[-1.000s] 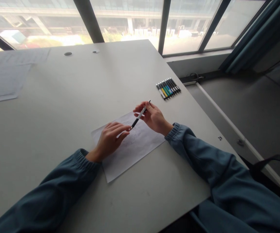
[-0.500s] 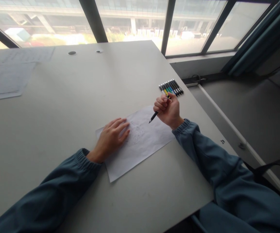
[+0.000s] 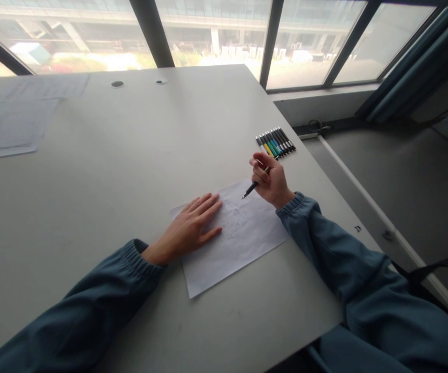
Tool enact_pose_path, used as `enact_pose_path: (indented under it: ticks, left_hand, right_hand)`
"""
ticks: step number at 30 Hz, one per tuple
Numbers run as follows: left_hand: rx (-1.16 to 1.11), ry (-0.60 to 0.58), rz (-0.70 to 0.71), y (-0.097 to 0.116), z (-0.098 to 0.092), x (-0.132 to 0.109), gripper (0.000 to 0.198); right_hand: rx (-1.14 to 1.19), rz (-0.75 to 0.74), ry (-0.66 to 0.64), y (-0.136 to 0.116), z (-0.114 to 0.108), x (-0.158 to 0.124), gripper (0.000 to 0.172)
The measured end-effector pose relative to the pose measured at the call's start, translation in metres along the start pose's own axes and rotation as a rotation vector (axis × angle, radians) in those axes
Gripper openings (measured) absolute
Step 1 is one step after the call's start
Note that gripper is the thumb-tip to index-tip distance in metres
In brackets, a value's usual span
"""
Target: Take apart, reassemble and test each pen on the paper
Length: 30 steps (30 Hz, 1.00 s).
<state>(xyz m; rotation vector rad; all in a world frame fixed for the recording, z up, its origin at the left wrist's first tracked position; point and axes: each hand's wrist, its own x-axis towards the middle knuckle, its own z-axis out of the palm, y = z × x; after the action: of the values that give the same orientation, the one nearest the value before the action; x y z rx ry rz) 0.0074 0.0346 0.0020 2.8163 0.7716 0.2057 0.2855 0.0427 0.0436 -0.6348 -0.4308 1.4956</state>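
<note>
A sheet of white paper (image 3: 224, 269) with small dark marks near its middle lies at an angle on the table. Flat on its left part rests my left hand (image 3: 196, 223), fingers stretched out and thumb apart. Above the right part of the sheet, my right hand (image 3: 271, 181) grips a dark pen (image 3: 250, 189), its tip pointing down and left toward the paper. Whether the tip touches the paper I cannot tell. Just beyond my right hand lies a row of several pens (image 3: 277, 141), with black, blue, green, yellow and white parts.
The white table (image 3: 138, 155) has its right edge close to my right forearm. More printed sheets (image 3: 10, 124) lie at the far left. Two round holes, one a larger grommet (image 3: 117, 84), sit near the back edge by the windows. A dark curtain (image 3: 410, 67) hangs at right.
The paper has shifted to the right along with my left hand, whose fingers are now more spread out. My right hand's fingers have loosened and shifted around the pen.
</note>
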Motion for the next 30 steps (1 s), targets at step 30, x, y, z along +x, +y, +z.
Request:
enact_pose_path:
  ticks: [30]
  left_hand:
    - [0.015, -0.019, -0.012, -0.003, 0.002, 0.0, 0.071]
  right_hand:
    - [-1.105, -0.249, -0.053, 0.035, -0.035, -0.059, 0.022]
